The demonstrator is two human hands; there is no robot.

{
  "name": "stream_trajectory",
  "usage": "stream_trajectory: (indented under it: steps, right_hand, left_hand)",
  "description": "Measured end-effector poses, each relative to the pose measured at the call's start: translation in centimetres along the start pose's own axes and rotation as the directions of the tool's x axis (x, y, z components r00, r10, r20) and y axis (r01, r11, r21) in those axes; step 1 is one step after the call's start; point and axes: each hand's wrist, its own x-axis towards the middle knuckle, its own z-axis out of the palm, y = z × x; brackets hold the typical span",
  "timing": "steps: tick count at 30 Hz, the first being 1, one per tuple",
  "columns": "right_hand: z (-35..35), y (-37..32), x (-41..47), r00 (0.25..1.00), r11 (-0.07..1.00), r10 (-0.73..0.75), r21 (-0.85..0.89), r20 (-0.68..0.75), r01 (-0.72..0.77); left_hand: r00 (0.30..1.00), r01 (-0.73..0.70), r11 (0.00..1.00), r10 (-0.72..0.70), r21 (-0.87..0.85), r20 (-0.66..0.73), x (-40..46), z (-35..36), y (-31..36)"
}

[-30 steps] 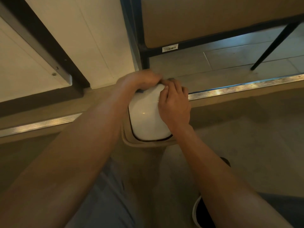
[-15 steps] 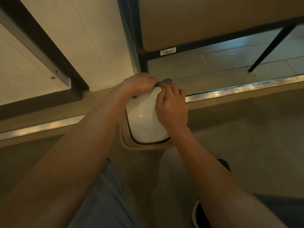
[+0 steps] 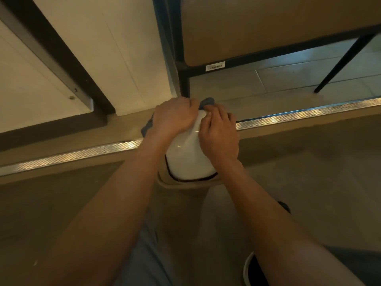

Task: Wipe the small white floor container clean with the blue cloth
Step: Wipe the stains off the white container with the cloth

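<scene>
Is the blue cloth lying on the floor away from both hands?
No, the blue cloth is bunched under the left hand against the white container, which the right hand steadies.

L hand [image 3: 172, 118] grips blue cloth [image 3: 207, 101] on white container [image 3: 188, 159]; R hand [image 3: 219, 135] rests on its top.
</scene>
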Motion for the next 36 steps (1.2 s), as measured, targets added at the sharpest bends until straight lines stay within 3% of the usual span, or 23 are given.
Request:
stream_trajectory:
  steps: [4,6,8,10,12,16,20,29,36]
  right_hand:
    - [0.1,0.2,-0.2,0.999,1.0,-0.008,-0.02,-0.038,0.008]
    - [0.2,0.4,-0.2,1.0,1.0,-0.004,-0.03,-0.022,0.003]
    - [0.4,0.5,-0.1,1.0,1.0,-0.005,-0.023,0.004,0.005]
    - [0.5,0.7,0.2,1.0,1.0,-0.007,-0.017,0.01,0.008]
    - [0.6,0.8,0.3,1.0,1.0,-0.004,-0.025,0.013,0.004]
    - [0.3,0.5,0.0,1.0,1.0,-0.011,0.001,-0.011,0.011]
    - [-0.1,0.1,0.0,0.999,0.999,-0.031,0.025,-0.005,0.031]
    - [-1.1,0.3,-0.1,1.0,0.978,0.008,0.207,0.026,-0.013]
    - [-1.6,0.5,-0.1,0.985,0.865,0.13,0.473,0.112,-0.168]
  left_hand:
    - [0.934,-0.235,0.946,0.157,-0.223,-0.32,-4.9,0.9,-3.1]
    - [0.949,-0.169,0.914,0.051,-0.368,-0.311,-5.2,1.0,-4.5]
    - [0.977,-0.007,0.903,-0.085,-0.429,-0.196,-3.8,0.7,-4.3]
    - [0.982,0.115,0.916,-0.162,-0.383,-0.093,-2.0,0.1,-3.1]
    - [0.983,0.139,0.95,-0.167,-0.28,-0.079,-1.2,-0.1,-2.0]
    - [0.962,-0.048,0.985,0.0,-0.167,-0.275,-3.8,0.9,-1.9]
    - [0.917,-0.231,0.955,0.15,-0.185,-0.37,-7.6,3.0,-3.5]
    - [0.916,-0.195,0.972,0.132,-0.133,-0.38,-10.5,4.4,-2.1]
    - [0.922,-0.236,0.917,0.105,-0.323,-0.373,-10.2,1.2,-4.0]
